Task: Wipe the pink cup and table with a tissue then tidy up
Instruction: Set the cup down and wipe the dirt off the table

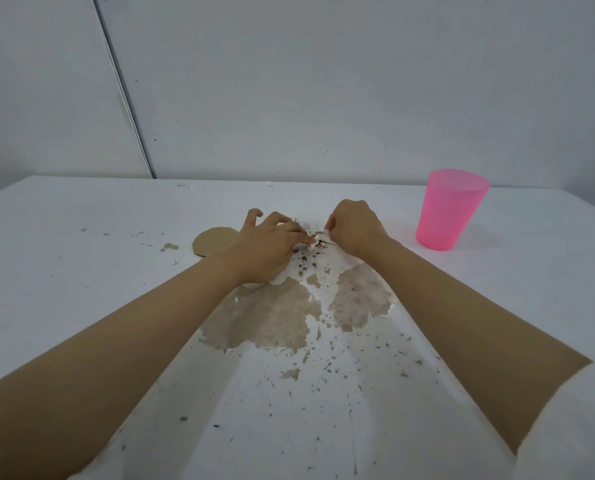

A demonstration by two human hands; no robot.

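A translucent pink cup (451, 209) stands upright at the far right of the white table (81, 289). Both my hands meet at the middle of the table. My left hand (268, 247) and my right hand (354, 226) each pinch a small crumpled white tissue (318, 240) between their fingertips, low over the surface. Most of the tissue is hidden by the fingers. The cup is about a hand's width to the right of my right hand.
Large brown worn patches (275, 317) and many dark specks mark the tabletop in front of the hands. A round brown cardboard disc (213, 240) lies just left of my left hand. A grey wall rises behind the table's far edge.
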